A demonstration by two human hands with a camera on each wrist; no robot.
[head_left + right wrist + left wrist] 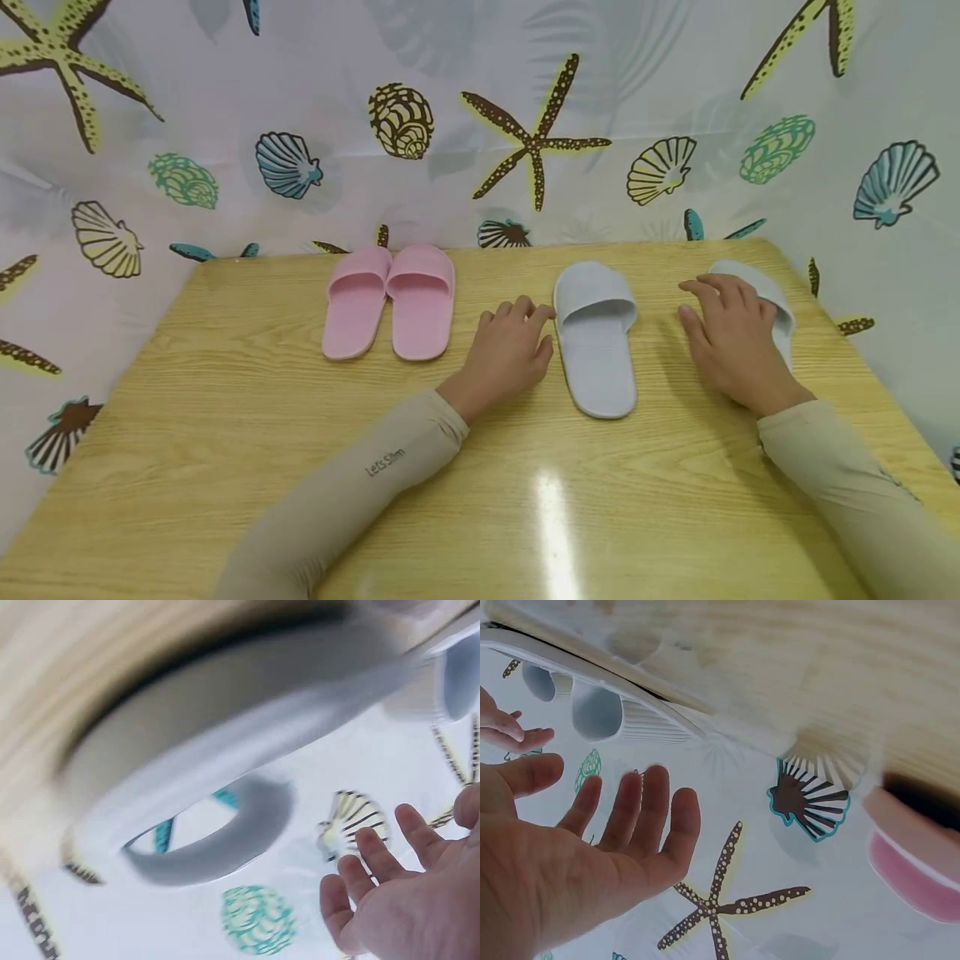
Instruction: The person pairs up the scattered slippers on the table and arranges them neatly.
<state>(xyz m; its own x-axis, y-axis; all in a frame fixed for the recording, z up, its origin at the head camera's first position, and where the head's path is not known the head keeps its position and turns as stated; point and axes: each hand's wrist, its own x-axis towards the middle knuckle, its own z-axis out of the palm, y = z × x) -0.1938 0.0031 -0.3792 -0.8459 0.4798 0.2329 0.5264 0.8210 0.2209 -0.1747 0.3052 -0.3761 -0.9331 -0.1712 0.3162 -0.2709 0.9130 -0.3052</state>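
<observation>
Right hand (735, 346) seemingly hovers, relaxed.

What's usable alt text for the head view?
The left hand is beside one white slipper on a wooden table; the right hand partly hides a second white slipper. Two pink slippers lie farther left, before a seashell-print cloth.

Left arm (360, 492) slants up over the desk (225, 400), left hand (504, 354) hanging loose, fingers (654, 810) kinda bent. Right arm (847, 483) reaches toward the far right corner, right hand (735, 342) pretty relaxed, fingers (380, 855) apart.
</observation>
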